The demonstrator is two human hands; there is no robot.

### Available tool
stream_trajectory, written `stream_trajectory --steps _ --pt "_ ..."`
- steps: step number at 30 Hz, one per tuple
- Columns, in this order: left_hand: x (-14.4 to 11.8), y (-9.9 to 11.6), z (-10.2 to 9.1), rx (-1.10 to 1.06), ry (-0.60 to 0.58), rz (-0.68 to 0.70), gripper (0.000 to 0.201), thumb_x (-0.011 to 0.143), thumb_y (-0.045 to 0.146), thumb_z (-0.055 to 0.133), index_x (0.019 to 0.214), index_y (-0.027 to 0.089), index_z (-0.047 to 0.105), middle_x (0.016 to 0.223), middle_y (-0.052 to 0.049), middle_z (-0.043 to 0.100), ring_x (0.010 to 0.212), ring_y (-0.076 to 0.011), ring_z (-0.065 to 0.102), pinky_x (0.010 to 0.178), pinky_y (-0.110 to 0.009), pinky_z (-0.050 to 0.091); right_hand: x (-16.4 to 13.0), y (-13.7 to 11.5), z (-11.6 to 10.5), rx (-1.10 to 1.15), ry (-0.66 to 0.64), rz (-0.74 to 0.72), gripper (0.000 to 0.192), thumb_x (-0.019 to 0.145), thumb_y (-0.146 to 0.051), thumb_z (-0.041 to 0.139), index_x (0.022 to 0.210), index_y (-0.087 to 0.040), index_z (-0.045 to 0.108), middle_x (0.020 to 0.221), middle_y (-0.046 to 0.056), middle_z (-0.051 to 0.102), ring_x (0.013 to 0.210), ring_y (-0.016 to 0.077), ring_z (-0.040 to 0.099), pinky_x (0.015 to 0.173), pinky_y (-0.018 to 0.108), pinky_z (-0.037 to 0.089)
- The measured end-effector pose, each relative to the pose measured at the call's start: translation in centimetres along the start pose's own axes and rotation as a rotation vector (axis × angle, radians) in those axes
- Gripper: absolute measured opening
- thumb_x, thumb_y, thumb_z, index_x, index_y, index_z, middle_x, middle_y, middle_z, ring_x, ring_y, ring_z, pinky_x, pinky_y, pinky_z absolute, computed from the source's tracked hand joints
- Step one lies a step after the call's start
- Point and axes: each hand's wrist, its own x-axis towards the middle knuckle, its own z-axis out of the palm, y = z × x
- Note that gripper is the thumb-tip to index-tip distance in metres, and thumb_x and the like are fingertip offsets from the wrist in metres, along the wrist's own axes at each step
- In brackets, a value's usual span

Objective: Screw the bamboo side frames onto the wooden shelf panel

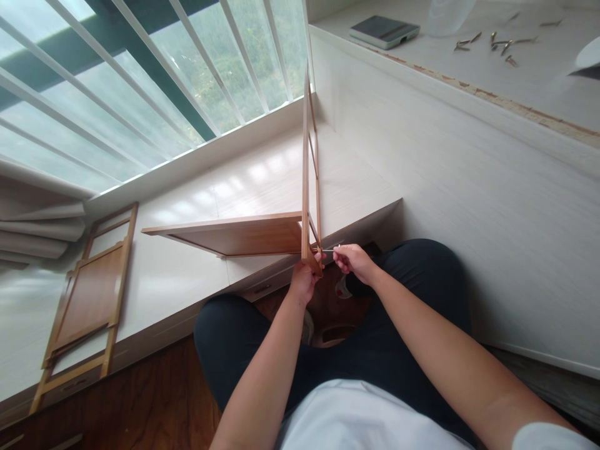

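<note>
Gripping the lower corner of an upright wooden frame (310, 187), the left hand (304, 279) is closing around its near post, while the right hand (356, 261), just at three o'clock of it, is pinching a thin metal tool (328, 250) whose tip is touching that corner. A flat panel (234, 234) is jutting from the frame toward nine o'clock over the window ledge (262, 175). Another frame (89, 300) is lying flat at eight o'clock.

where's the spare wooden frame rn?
Head view, far left: the spare frame lies flat on the white platform below the window, well apart from the upright frame that the left hand grips.
</note>
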Motion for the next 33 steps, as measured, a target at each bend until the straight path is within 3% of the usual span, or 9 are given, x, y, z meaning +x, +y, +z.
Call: stream_trajectory --steps 8,24,33 --pt "-0.1 0.1 0.1 0.013 -0.001 0.001 0.052 0.058 0.045 0.094 0.1 0.019 0.077 0.094 -0.005 0.076 0.066 -0.0101 0.058 0.054 -0.022 0.041 0.0 0.1 -0.9 -0.085 0.065 -0.068 0.036 0.087 -0.052 0.058 0.071 -0.02 0.06 0.053 -0.002 0.054 0.042 0.0098 0.04 0.041 0.024 0.028" --pt "-0.1 0.2 0.1 0.019 -0.005 0.0 0.052 0.059 0.044 0.093 0.103 0.02 0.078 0.095 -0.006 0.076 0.067 -0.0102 0.057 0.056 -0.022 0.042 -0.8 0.0 -1.0 -0.41 0.131 -0.324 0.03 0.097 -0.044 0.055 0.084 -0.023 0.072 0.059 -0.002 0.057 0.061 0.0168 0.053 0.066 0.028 0.041" --pt "0.1 -0.1 0.0 0.019 -0.013 0.007 0.052 0.059 0.045 0.093 0.103 0.021 0.079 0.098 -0.007 0.077 0.067 -0.0109 0.057 0.057 -0.022 0.041 -0.9 0.0 -1.0 -0.479 0.164 -0.395 0.029 0.098 -0.042 0.054 0.088 -0.024 0.074 0.06 -0.002 0.056 0.061 0.0179 0.054 0.067 0.029 0.04"
